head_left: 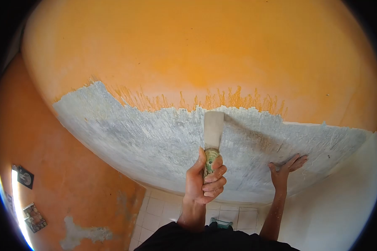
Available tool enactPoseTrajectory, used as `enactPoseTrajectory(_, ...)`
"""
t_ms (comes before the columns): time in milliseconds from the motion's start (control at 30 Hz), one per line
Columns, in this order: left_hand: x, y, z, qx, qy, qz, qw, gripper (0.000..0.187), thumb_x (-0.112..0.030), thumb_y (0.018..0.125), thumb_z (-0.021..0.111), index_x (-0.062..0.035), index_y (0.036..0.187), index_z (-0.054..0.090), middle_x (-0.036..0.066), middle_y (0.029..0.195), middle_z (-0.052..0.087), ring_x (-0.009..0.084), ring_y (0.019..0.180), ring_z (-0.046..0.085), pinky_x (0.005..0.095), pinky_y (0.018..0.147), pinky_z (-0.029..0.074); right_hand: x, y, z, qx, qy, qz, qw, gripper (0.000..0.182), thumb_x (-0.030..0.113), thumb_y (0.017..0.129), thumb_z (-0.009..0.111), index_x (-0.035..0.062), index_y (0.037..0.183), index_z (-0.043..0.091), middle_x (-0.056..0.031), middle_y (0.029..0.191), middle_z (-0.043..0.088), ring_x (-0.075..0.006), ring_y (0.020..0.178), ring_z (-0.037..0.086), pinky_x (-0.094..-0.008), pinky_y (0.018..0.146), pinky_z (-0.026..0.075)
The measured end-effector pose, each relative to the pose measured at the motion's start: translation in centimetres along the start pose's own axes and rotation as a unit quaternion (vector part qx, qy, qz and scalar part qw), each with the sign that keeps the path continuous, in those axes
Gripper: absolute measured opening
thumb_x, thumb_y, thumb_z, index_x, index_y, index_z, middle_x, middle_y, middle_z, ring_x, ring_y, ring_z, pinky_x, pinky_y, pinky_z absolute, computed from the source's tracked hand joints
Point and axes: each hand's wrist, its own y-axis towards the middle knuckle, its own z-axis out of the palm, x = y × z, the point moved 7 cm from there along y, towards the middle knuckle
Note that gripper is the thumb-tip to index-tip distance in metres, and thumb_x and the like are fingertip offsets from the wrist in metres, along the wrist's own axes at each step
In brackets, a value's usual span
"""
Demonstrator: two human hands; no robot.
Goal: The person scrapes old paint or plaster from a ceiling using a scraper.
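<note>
My left hand (206, 180) is closed around the green and cream handle of a scraper (213, 130), thumb along its side. The wide metal blade points up, its tip near the ragged lower edge of the orange paint (205, 54). Below that edge lies a bare grey band of wall (163, 138), rough and streaked. Off to the right, my right hand (287, 166) rests against the grey surface with fingers spread and nothing in it. Whether the blade edge touches the wall is hard to tell.
An orange side wall (71, 159) with a bare grey patch (81, 234) stands at left, with two dark pictures near a bright opening. Pale floor tiles (155, 208) and a green object (221, 223) show below. A whitish wall (343, 196) is at right.
</note>
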Motion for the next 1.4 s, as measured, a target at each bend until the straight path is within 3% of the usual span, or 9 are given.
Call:
enactPoseTrajectory(133,-0.9,0.7,1.0,0.017,0.050,0.006,0.999,0.052,-0.057,0.096,0.030,-0.0082,0.084,0.044,-0.001,0.058,0.035,0.0048,0.038,0.025,0.0184,0.029,0.018,-0.3,0.1,0.0,-0.012,0.001,-0.006,1.000,0.124,0.074,0.070,0.057,0.0032,0.145,-0.012,-0.0278,0.147,-0.023,-0.0443,0.136,-0.023,-0.0596,0.105,-0.012)
enactPoseTrajectory(267,-0.9,0.6,-0.9,-0.023,0.043,0.034,0.998,0.051,-0.056,0.096,0.031,-0.0076,0.084,0.043,-0.001,0.058,0.035,0.0040,0.038,0.026,0.0183,0.029,0.020,-0.3,-0.1,-0.1,-0.002,-0.001,-0.006,1.000,0.124,0.074,0.070,0.057,0.0030,0.145,-0.012,-0.0276,0.147,-0.023,-0.0442,0.136,-0.023,-0.0595,0.106,-0.012)
enactPoseTrajectory(367,-1.3,0.8,0.5,0.024,0.034,0.009,0.999,0.051,-0.055,0.096,0.031,-0.0072,0.084,0.043,0.000,0.058,0.036,0.0038,0.038,0.026,0.0184,0.029,0.020,-0.2,0.2,0.0,-0.013,-0.003,-0.015,1.000,0.124,0.073,0.071,0.057,0.0029,0.145,-0.012,-0.0275,0.148,-0.023,-0.0435,0.136,-0.023,-0.0590,0.106,-0.012)
enactPoseTrajectory(800,-1.4,-0.2,-1.0,-0.002,0.008,0.020,1.000,0.050,-0.054,0.097,0.031,-0.0069,0.084,0.042,0.001,0.059,0.040,0.0054,0.040,0.031,0.0178,0.029,0.021,0.2,-0.1,-0.3,-0.009,0.009,-0.007,1.000,0.122,0.072,0.072,0.057,0.0028,0.145,-0.012,-0.0276,0.148,-0.023,-0.0418,0.137,-0.023,-0.0588,0.106,-0.012)
enactPoseTrajectory(933,-1.8,0.0,1.7,0.036,0.019,-0.012,0.999,0.051,-0.055,0.097,0.029,-0.0071,0.084,0.044,-0.001,0.058,0.036,0.0047,0.038,0.029,0.0176,0.027,0.018,0.4,0.2,-0.2,0.002,0.002,-0.015,1.000,0.122,0.067,0.074,0.061,0.0021,0.145,-0.013,-0.0293,0.146,-0.026,-0.0441,0.135,-0.025,-0.0590,0.105,-0.012)
enactPoseTrajectory(1033,-1.6,-0.2,-1.0,-0.002,0.025,0.023,0.999,0.052,-0.055,0.097,0.029,-0.0067,0.084,0.044,-0.001,0.058,0.036,0.0050,0.038,0.029,0.0176,0.027,0.019,0.3,0.2,-0.1,-0.004,-0.002,-0.022,1.000,0.122,0.069,0.073,0.060,0.0018,0.145,-0.013,-0.0294,0.146,-0.025,-0.0443,0.135,-0.025,-0.0591,0.105,-0.012)
enactPoseTrajectory(1167,-1.8,0.1,1.8,0.046,-0.005,-0.018,0.999,0.050,-0.054,0.096,0.032,-0.0073,0.083,0.041,0.001,0.058,0.039,0.0043,0.038,0.028,0.0165,0.029,0.020,0.3,-0.2,-0.1,-0.004,0.008,-0.009,1.000,0.121,0.072,0.073,0.055,0.0020,0.145,-0.012,-0.0284,0.147,-0.023,-0.0439,0.136,-0.022,-0.0592,0.105,-0.012)
enactPoseTrajectory(1300,-1.6,-0.3,-0.8,0.000,-0.005,0.010,1.000,0.050,-0.054,0.097,0.031,-0.0073,0.083,0.041,0.001,0.057,0.038,0.0041,0.038,0.028,0.0174,0.028,0.021,-0.1,-0.1,-0.3,-0.015,-0.003,-0.019,1.000,0.120,0.076,0.073,0.050,0.0021,0.146,-0.010,-0.0262,0.149,-0.019,-0.0426,0.137,-0.020,-0.0588,0.106,-0.012)
enactPoseTrajectory(1400,-2.1,0.1,1.4,0.042,-0.008,-0.020,0.999,0.050,-0.054,0.096,0.031,-0.0073,0.083,0.041,0.000,0.057,0.039,0.0043,0.038,0.028,0.0172,0.028,0.021,0.3,0.4,-0.3,-0.021,0.000,-0.029,0.999,0.119,0.076,0.074,0.050,0.0018,0.146,-0.010,-0.0259,0.149,-0.019,-0.0424,0.137,-0.020,-0.0586,0.106,-0.012)
